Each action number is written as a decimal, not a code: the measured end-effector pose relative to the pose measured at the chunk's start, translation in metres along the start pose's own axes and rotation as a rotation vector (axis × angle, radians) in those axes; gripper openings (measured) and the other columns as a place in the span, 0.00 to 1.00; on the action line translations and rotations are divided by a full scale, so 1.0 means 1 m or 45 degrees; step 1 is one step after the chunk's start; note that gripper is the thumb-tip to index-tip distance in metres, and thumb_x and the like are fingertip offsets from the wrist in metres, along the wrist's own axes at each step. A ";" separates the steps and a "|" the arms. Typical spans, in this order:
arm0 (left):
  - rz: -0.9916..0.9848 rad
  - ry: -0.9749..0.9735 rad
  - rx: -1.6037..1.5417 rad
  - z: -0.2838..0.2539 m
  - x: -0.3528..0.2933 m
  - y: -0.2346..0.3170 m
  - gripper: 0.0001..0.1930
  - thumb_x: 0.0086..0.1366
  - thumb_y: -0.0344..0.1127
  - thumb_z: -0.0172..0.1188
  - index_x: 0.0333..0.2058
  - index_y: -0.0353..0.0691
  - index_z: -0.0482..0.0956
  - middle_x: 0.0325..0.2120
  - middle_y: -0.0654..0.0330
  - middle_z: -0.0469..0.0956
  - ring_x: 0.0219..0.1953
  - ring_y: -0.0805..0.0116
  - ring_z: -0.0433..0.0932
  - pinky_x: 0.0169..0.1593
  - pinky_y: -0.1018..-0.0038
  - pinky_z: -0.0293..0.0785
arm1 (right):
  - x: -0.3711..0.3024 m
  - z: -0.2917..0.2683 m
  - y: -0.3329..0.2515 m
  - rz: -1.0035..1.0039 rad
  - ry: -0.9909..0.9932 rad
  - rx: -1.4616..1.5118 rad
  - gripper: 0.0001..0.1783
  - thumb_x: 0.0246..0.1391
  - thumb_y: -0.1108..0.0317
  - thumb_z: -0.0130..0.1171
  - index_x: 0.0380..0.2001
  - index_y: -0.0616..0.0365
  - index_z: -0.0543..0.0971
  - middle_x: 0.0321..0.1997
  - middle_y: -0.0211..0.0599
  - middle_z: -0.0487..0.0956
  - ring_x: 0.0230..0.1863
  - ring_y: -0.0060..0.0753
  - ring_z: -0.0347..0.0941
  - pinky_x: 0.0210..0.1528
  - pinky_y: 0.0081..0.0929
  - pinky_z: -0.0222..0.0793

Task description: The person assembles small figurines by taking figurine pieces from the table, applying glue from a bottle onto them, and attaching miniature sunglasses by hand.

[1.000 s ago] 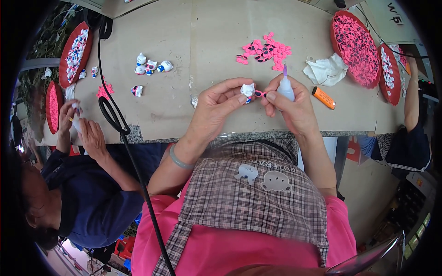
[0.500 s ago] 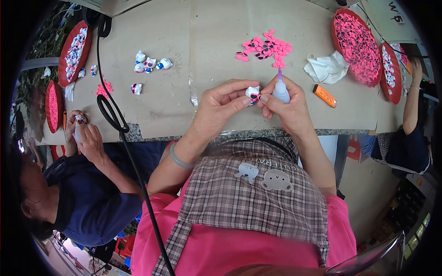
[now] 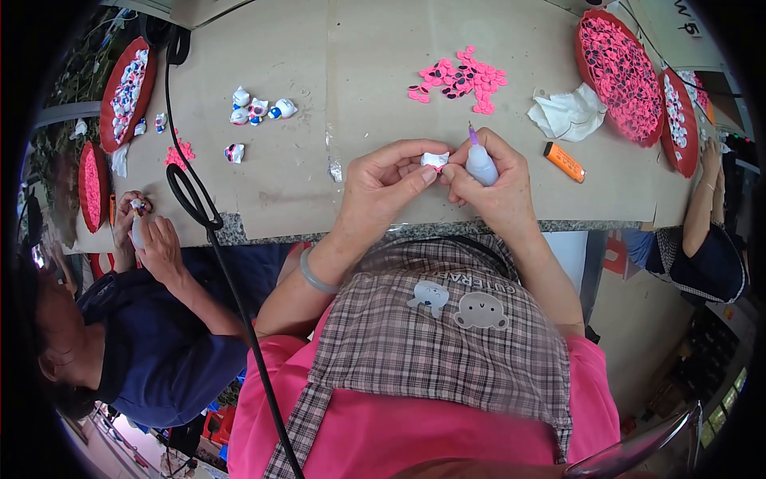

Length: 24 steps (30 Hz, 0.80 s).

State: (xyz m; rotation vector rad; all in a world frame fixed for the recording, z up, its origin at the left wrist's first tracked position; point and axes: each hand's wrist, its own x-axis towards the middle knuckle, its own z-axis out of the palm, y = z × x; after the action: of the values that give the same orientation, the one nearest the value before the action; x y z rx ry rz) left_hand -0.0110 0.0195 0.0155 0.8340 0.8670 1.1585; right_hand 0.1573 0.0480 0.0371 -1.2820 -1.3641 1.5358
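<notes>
Between the thumb and fingers of my left hand [image 3: 381,182] is a small white figurine [image 3: 435,160] with pink at its lower part. My right hand [image 3: 499,177] grips a glue bottle [image 3: 482,164] with a purple needle tip pointing up and away. The thumb and fingertips of that same hand also press at the figurine's right side. Beyond my hands lies a loose pile of pink glasses-shaped pieces [image 3: 461,80], some with dark lenses. Several finished-looking white and blue figurines [image 3: 257,110] stand to the left, with one more figurine [image 3: 234,153] nearer me.
Red trays of pink pieces [image 3: 589,32] and of figurines [image 3: 678,164] stand at the right, near a white tissue [image 3: 566,116] and an orange lighter [image 3: 565,164]. A black cable [image 3: 231,279] hangs across the left. A co-worker's hands [image 3: 159,247] work there, beside more red trays [image 3: 112,140].
The figurine has tilted in my fingers, so its pink-glasses face no longer shows fully. The glue bottle has leaned to the left, its tip now apart from the pink pile in the picture.
</notes>
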 end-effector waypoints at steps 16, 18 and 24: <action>0.117 -0.110 -0.275 -0.006 -0.002 -0.008 0.14 0.61 0.23 0.56 0.46 0.29 0.75 0.48 0.47 0.74 0.51 0.61 0.74 0.56 0.67 0.69 | 0.002 -0.006 0.022 -0.195 -0.034 0.040 0.12 0.45 0.73 0.68 0.29 0.58 0.72 0.27 0.25 0.75 0.31 0.13 0.68 0.34 0.16 0.66; 0.148 -0.118 -0.283 -0.005 -0.001 -0.007 0.13 0.61 0.23 0.56 0.46 0.30 0.75 0.49 0.48 0.73 0.51 0.61 0.73 0.56 0.68 0.69 | 0.002 -0.005 0.022 -0.199 -0.081 0.134 0.13 0.45 0.73 0.68 0.32 0.58 0.73 0.28 0.25 0.75 0.32 0.13 0.69 0.36 0.16 0.66; 0.260 -0.130 -0.139 -0.009 0.002 -0.010 0.12 0.61 0.23 0.57 0.44 0.33 0.77 0.45 0.55 0.70 0.47 0.68 0.72 0.51 0.73 0.70 | 0.000 -0.001 0.016 -0.260 -0.112 0.139 0.16 0.46 0.73 0.67 0.39 0.58 0.76 0.32 0.26 0.76 0.35 0.16 0.71 0.39 0.16 0.67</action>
State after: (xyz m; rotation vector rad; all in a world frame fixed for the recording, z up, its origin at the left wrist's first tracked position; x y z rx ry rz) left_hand -0.0145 0.0205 0.0025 0.8989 0.6398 1.3175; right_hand 0.1599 0.0447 0.0213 -0.9870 -1.3992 1.5169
